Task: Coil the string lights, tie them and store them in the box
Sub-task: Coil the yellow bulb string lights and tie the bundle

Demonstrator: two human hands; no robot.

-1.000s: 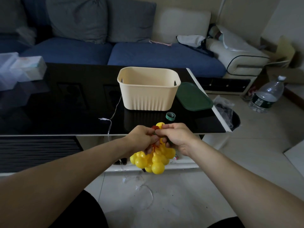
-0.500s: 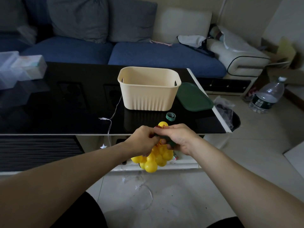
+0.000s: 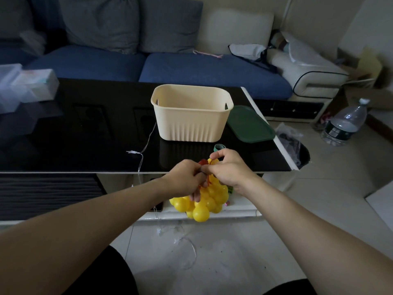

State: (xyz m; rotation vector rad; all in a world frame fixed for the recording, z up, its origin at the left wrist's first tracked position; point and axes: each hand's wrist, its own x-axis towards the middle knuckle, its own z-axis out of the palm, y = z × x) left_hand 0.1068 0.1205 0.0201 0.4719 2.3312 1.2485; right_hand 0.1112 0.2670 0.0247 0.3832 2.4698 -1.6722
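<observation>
Hands meet at lower centre of the frame: our left hand grips the top of the yellow ball-light bunch, our right hand pinches it at the same spot. Above them, the cream box stands open on the black table, the green lid just right of it.

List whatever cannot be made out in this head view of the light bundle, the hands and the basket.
- Tie at the top of the yellow ball string-light bundle: hidden by the left hand and right hand.
- Floor of the cream ribbed plastic basket: blocked by its near wall.
- Thin clear wire: far end passes behind the basket.
</observation>
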